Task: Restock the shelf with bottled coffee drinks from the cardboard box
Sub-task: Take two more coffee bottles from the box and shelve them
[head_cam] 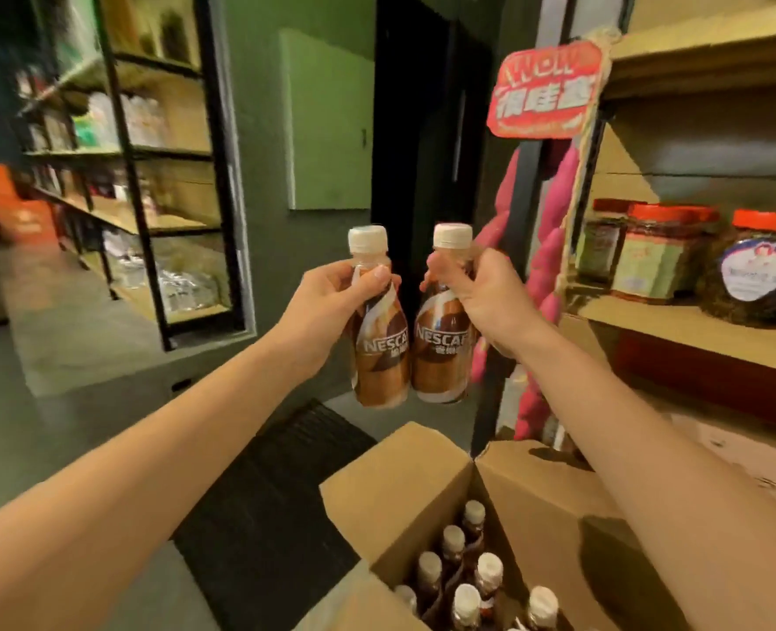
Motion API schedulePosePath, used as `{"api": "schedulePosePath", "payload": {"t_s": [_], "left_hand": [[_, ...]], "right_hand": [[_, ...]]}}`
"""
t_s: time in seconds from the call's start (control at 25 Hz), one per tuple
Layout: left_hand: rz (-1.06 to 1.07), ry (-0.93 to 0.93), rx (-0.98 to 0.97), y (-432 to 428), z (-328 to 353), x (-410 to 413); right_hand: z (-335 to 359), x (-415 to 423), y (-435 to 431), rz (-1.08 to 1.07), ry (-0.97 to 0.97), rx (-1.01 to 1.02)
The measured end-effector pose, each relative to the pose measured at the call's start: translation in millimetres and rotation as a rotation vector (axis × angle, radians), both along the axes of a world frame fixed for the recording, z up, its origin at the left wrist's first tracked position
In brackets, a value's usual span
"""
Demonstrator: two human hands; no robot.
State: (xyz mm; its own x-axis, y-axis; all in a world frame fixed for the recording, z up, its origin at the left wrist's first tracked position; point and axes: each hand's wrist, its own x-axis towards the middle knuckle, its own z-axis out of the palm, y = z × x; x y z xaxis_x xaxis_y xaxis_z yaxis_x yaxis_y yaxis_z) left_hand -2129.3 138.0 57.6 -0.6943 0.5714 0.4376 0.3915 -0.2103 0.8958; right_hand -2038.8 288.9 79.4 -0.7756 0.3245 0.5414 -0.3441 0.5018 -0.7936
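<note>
My left hand [327, 302] grips the neck of a brown coffee bottle [381, 352] with a cream cap. Beside it, my right hand [490, 298] grips the neck of a second coffee bottle [440, 352]. Both bottles are upright, side by side at chest height, above the open cardboard box [536, 507]. Inside the box stand several more coffee bottles [468, 598], caps up. The wooden shelf [677, 325] is to the right, its near part bare.
Red-lidded jars [650, 252] stand on the right shelf. A red hanging sign [545, 93] and pink plush strings [545, 275] hang by the shelf's black post. Black metal racks [149, 198] with goods stand at the left. A dark floor mat [276, 489] lies below.
</note>
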Motion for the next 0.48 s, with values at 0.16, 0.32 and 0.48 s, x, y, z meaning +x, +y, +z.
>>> {"api": "schedulePosePath", "payload": {"t_s": [0.16,0.32,0.48], "left_hand": [[0.252,-0.021,0.002,-116,1,-35],[0.482,-0.055,0.002,-244,-10,-80],[0.603,-0.075,0.003,-374,-16,-141]], "right_hand": [[-1,-72,-100,0.277,-0.02,0.016],[-17,-146,-214,0.49,-0.041,0.022],[-28,-231,-338,0.616,-0.068,-0.021]]}}
